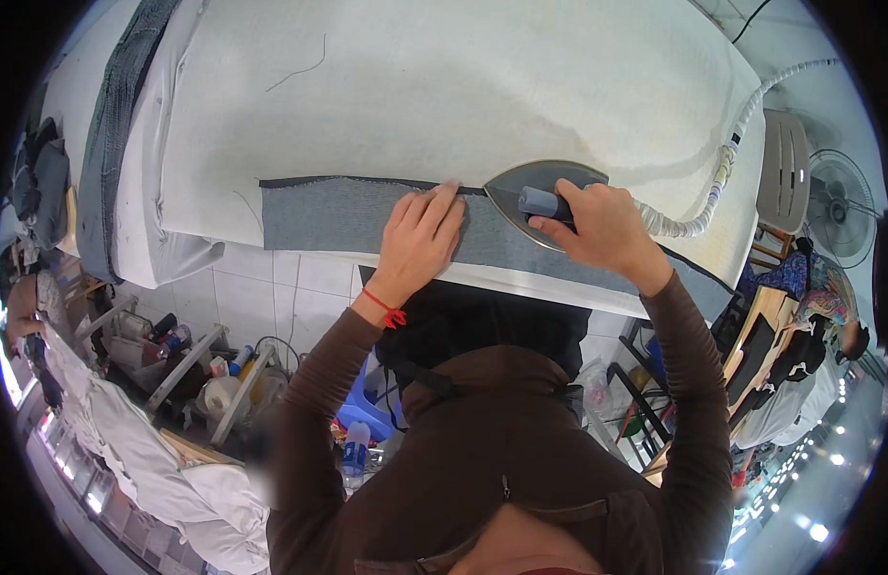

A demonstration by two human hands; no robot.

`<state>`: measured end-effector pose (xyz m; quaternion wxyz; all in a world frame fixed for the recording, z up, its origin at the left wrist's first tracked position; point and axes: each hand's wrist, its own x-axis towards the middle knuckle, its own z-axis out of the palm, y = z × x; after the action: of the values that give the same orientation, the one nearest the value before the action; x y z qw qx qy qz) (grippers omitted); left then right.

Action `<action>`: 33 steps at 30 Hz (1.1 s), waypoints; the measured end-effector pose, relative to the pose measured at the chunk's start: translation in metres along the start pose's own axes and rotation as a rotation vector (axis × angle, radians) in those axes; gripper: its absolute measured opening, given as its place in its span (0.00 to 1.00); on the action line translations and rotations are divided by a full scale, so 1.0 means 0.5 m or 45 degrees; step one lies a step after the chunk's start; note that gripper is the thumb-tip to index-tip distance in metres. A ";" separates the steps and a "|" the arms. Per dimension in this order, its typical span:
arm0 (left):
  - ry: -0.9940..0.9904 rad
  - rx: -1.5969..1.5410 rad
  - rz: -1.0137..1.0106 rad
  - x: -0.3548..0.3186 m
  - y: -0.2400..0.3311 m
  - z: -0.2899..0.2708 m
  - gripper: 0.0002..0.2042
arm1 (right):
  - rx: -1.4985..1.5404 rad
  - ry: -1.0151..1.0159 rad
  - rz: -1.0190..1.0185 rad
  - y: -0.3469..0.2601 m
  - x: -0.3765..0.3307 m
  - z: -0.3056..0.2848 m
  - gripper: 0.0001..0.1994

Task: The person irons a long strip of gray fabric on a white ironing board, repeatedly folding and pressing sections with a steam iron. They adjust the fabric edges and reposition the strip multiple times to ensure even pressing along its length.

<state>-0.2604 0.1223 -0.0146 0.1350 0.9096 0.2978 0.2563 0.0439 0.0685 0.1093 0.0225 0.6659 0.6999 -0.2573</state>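
Observation:
A long strip of grey-blue fabric [324,218] with a dark upper edge lies along the near side of a white padded ironing table [415,86]. My right hand [605,222] is closed around the handle of a steam iron [520,182], whose pointed tip faces left. The iron's soleplate rests on the strip and reaches past its dark edge. Just left of the tip, my left hand [420,235] lies flat on the fabric, fingers stretched out toward the dark edge. A white wrapped hose [717,192] runs from behind the iron to the upper right.
Another dark grey fabric length [118,125] hangs over the table's left end. Loose threads [314,69] lie on the cover. At the right are a chair back [785,171] and a fan [840,206]. Below left, a rack holds a thread cone [219,398]; a bottle [355,450] stands nearby.

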 end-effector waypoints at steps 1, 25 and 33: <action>0.002 0.009 -0.022 -0.001 -0.001 0.003 0.23 | 0.002 -0.016 0.009 -0.004 0.004 -0.002 0.27; -0.168 0.188 -0.151 -0.055 -0.042 -0.067 0.28 | 0.001 -0.098 0.043 -0.061 0.036 -0.009 0.25; -0.106 0.156 -0.178 -0.056 -0.040 -0.055 0.27 | 0.014 -0.138 0.081 -0.078 0.046 -0.015 0.25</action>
<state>-0.3042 0.1237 -0.0107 0.1089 0.9030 0.3698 0.1895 0.0067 0.0934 0.1203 0.0647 0.6729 0.6748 -0.2961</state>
